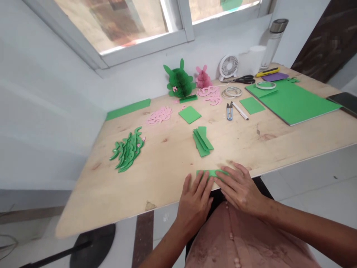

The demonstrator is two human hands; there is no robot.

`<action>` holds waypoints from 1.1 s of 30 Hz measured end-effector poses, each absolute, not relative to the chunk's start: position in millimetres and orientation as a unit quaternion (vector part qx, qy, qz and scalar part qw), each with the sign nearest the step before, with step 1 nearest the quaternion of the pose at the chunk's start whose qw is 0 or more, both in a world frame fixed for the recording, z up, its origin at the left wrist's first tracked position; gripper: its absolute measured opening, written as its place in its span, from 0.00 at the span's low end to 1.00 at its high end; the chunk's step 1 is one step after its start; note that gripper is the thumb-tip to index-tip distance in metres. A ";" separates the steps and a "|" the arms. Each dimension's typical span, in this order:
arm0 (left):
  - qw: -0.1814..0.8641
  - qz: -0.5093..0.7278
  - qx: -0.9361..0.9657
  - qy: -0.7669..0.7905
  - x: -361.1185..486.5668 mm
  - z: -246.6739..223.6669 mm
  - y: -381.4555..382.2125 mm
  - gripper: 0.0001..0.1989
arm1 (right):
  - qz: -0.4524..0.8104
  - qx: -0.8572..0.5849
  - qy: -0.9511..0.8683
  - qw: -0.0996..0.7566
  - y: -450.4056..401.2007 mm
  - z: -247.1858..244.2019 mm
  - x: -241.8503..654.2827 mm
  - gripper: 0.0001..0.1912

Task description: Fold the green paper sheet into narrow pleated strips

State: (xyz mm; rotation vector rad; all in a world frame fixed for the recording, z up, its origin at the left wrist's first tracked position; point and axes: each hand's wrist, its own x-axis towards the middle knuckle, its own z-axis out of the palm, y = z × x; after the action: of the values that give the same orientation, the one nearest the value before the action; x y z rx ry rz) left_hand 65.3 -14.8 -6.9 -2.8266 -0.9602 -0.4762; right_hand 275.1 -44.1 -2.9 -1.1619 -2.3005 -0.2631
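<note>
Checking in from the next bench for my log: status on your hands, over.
Left hand and right hand flat on green paper sheet at table edge. Stack of green paper strips ahead, not touching.

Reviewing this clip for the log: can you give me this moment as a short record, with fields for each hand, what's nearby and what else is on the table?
Left hand: fingers flat on green paper
Right hand: fingers on the same green paper
Things: green paper at the near edge of a wooden table; stacked green paper strips just beyond
Rest: green honeycomb paper figure; pink honeycomb paper figure; black-handled scissors; thread snips; large green sheet
</note>
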 end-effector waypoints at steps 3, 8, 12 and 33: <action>0.057 -0.168 -0.933 -0.313 63.9 -10.2 -15.1 0.24 | -0.109 -0.437 -0.853 0.264 -45.1 -2.0 274.0 0.15; 0.054 -0.179 -0.931 -0.314 63.3 -8.9 -13.7 0.23 | -0.109 -0.448 -0.851 0.252 -51.2 4.1 290.3 0.14; 0.053 -0.184 -0.930 -0.314 63.6 -8.6 -13.5 0.23 | -0.111 -0.463 -0.843 0.250 -59.0 9.6 310.3 0.14; -0.137 -0.315 -0.888 -0.307 88.5 61.6 39.7 0.08 | 0.022 -0.451 -0.790 0.414 -9.1 50.0 296.9 0.12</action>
State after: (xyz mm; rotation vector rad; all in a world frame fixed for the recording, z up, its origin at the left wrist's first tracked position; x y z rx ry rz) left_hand 88.5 39.7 61.6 -3.0609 -1.0585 -1.0857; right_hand 296.9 -9.1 50.0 -1.1341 -1.9859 0.0562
